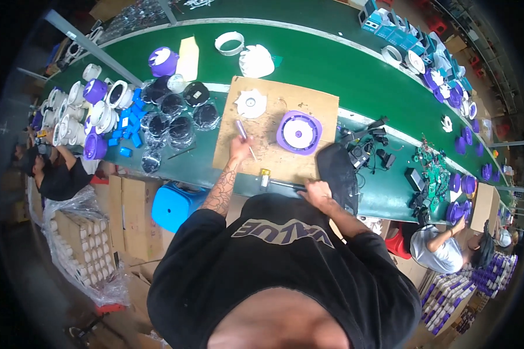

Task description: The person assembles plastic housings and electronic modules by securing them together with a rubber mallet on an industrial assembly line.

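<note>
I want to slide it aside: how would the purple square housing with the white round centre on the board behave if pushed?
The purple square housing lies flat on the wooden board, so it would likely slide, not tip or roll. It looks like rigid moulded plastic, probably light. The board's rough surface may add some drag.

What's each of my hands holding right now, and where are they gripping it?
Left hand: a thin metal rod, gripped near its lower end. Right hand: a hammer, held by its handle.

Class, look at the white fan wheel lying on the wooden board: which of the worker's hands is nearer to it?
Left. The left hand, holding a thin rod, is just below the white fan wheel on the wooden board. The right hand is farther down, at the board's near edge.
</note>
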Available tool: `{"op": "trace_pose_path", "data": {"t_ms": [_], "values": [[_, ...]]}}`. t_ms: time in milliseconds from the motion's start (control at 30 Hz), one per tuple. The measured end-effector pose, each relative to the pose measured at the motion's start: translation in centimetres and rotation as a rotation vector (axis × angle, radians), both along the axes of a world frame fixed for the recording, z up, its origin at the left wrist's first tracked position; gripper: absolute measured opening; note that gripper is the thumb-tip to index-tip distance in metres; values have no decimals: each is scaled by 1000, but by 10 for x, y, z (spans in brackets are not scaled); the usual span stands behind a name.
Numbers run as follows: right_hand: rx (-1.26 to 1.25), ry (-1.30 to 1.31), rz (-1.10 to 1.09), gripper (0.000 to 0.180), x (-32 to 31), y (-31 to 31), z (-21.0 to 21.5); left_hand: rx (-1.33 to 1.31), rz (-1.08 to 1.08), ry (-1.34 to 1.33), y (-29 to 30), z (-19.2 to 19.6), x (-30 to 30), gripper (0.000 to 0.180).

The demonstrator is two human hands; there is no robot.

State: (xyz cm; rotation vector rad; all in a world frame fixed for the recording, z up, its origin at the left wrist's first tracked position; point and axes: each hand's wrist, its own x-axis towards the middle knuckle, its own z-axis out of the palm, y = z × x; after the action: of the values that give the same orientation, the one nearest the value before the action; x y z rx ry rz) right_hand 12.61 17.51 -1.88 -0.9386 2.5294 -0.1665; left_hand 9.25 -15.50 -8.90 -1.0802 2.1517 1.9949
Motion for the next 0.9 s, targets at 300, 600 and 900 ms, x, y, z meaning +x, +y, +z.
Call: {"op": "trace_pose_path", "data": {"t_ms": [300,600,900], "values": [[-210,424,-121,67,-73,-69,19,-200,-322,114,37,-5,34,29],[-589,-63,-455,63,-100,-56,88,-231,-535,374,84,60,-9,15],[-694,-460,-773,44,-109,-25,117,-606,-1028,646,97,165,-7,17]]}}
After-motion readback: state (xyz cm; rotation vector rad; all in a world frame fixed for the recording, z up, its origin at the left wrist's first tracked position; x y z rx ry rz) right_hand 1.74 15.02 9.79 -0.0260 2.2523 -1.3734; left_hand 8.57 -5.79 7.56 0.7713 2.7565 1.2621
